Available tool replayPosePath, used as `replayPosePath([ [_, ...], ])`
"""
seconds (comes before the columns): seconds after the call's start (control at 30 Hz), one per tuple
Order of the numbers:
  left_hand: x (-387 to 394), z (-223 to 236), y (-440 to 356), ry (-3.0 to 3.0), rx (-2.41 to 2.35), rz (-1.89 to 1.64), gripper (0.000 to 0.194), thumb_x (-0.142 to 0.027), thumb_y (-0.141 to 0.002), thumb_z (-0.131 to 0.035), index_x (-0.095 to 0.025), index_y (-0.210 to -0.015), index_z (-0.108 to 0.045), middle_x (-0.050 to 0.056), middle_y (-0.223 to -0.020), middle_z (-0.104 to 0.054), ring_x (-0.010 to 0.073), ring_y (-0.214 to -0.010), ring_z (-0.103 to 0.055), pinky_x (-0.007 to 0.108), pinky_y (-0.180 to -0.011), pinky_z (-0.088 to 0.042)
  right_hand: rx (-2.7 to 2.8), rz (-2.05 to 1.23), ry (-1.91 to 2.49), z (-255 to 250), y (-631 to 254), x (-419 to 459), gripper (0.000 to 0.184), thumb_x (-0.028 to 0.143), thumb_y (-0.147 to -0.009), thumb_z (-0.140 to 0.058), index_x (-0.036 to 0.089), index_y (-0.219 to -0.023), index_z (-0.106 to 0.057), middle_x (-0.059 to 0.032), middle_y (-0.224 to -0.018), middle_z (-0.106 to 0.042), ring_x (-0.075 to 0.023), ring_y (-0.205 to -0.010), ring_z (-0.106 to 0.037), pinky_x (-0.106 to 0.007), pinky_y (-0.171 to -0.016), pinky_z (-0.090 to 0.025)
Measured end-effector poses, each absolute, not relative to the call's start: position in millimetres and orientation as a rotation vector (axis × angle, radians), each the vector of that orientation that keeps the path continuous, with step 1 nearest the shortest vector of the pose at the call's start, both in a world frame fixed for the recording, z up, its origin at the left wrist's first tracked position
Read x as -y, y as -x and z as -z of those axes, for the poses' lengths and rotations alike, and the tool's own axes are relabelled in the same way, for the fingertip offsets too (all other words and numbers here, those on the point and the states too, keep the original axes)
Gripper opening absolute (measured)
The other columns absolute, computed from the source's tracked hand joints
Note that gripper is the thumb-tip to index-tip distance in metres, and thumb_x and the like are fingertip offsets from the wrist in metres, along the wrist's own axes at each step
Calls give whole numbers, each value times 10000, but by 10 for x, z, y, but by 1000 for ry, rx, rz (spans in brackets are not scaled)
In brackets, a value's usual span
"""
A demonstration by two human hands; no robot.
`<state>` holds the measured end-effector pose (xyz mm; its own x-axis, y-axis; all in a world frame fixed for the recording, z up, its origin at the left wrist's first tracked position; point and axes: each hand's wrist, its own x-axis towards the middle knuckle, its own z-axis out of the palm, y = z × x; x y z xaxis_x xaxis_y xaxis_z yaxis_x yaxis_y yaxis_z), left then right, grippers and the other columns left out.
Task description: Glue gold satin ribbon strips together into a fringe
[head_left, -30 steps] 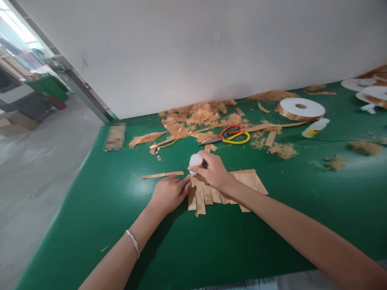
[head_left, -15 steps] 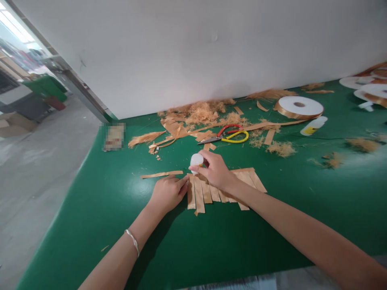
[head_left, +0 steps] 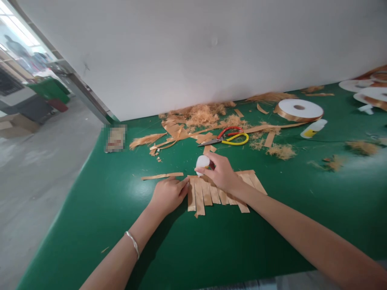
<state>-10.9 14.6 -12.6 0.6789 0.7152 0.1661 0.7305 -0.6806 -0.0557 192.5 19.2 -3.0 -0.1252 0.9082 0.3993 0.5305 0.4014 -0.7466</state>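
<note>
My right hand (head_left: 222,172) grips a small white glue bottle (head_left: 203,162), tipped nozzle-down over the upper edge of a row of tan ribbon strips (head_left: 199,197). The strips lie side by side on the green table, joined along that upper edge, their lower ends uneven. My left hand (head_left: 169,194) is closed at the row's upper left corner, index finger and thumb on the end strip. Just beyond that hand lies a narrow loose ribbon strip (head_left: 161,176). My right hand and forearm hide part of the row.
Scissors (head_left: 225,137) with red and yellow handles lie beyond the strips, among ribbon scraps and frayed fibres (head_left: 205,114). Farther right are a ribbon roll (head_left: 299,108), another white bottle (head_left: 314,129) and more spools (head_left: 373,94). A white wall (head_left: 211,52) stands behind.
My right hand has moved slightly right along the upper edge with the glue bottle. My left hand stays at the corner of the strips.
</note>
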Motion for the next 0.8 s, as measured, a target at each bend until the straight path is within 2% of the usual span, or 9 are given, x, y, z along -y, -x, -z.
replayPosePath([
  [0.27,-153,128,119,2795,1202,228,329,-277,-904,-382,-184,-1011,-679,50,-615,-648,185,-619,-596,270,-522,-413,1803,-597,1253,20,-1947,-152,299,421,-804,-576,193,-691,-419,12,-632,-414,-111,-551,-337,-245,-519,-263],
  [0.47,-137,103,107,2795,1240,179,337,-288,-912,-376,-189,-1022,-678,58,-637,-659,196,-628,-605,280,-527,-418,1809,-598,1241,34,-1975,-134,305,386,-809,-575,196,-672,-381,24,-619,-401,-100,-534,-330,-244,-511,-245],
  [0.63,-136,100,102,2798,1254,153,334,-285,-910,-378,-183,-1008,-681,64,-648,-663,195,-645,-607,274,-534,-421,1799,-609,1235,21,-1988,-117,251,344,-802,-590,188,-692,-425,16,-646,-442,-105,-559,-371,-246,-528,-270],
  [0.8,-149,122,107,2799,1231,189,339,-285,-909,-371,-174,-984,-683,67,-645,-664,200,-642,-607,283,-538,-430,1791,-622,1254,8,-1998,-114,258,348,-803,-582,187,-683,-419,18,-633,-424,-101,-543,-348,-250,-520,-264],
])
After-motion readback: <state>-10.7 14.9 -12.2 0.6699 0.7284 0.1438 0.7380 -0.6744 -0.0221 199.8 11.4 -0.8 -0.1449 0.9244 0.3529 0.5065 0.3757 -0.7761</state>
